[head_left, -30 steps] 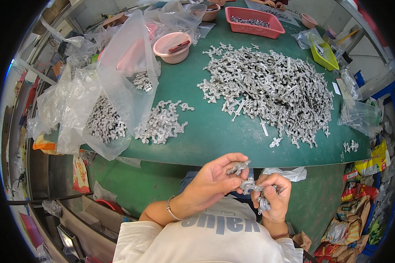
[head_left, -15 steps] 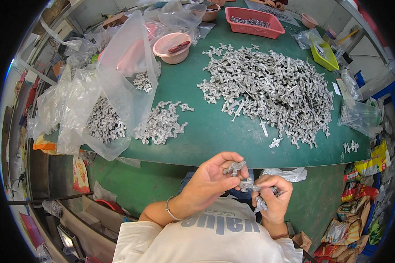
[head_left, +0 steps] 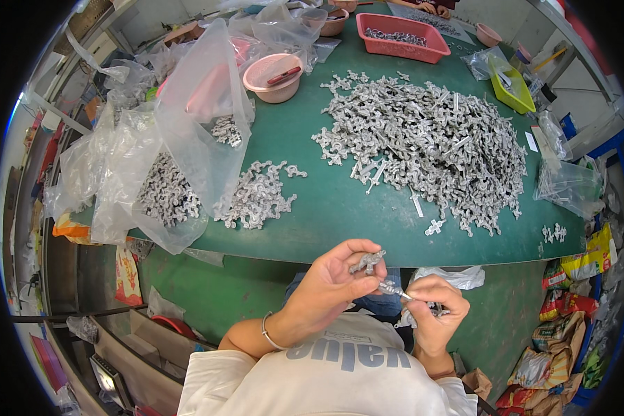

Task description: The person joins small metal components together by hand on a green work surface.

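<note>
In front of the counter, the left hand and right hand pinch both ends of one gray metal piece with their fingers; more pieces poke out.

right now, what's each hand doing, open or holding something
Left hand: closed, holding a small grey metal piece.
Right hand: closed, holding several grey metal pieces; exact count cannot be told.

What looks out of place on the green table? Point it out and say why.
A few silver metal pieces lie by themselves near the right front corner of the green table, apart from the large heap. They look like strays, though they may have been set aside deliberately.
</note>
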The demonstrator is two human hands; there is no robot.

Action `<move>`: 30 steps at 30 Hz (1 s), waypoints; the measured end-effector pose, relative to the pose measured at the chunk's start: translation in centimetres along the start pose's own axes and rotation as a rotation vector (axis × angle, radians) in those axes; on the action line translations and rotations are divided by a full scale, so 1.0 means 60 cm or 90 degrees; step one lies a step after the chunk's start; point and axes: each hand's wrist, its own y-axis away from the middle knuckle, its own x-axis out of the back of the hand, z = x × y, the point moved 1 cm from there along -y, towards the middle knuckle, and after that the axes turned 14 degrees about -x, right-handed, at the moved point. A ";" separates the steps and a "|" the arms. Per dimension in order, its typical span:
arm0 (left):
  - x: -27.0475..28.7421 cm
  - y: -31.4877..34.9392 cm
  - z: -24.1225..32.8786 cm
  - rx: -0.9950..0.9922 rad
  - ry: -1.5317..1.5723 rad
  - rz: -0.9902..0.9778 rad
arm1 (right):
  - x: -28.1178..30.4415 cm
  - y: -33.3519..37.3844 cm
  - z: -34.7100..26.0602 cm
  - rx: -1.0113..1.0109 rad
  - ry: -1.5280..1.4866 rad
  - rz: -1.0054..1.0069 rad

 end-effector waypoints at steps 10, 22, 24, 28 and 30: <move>0.000 0.001 0.001 -0.100 0.010 -0.020 | 0.001 -0.007 -0.015 0.039 0.097 -0.008; -0.008 0.003 0.005 -0.118 -0.019 -0.004 | 0.000 -0.006 -0.018 0.035 0.114 0.010; -0.007 0.004 0.004 -0.126 -0.023 -0.005 | 0.000 -0.006 -0.018 0.034 0.115 0.011; -0.004 0.000 0.000 -0.137 -0.050 0.013 | 0.004 -0.005 0.013 -0.046 0.038 0.028; 0.001 -0.008 0.000 -0.140 -0.070 0.028 | 0.006 -0.005 0.026 -0.117 -0.043 0.045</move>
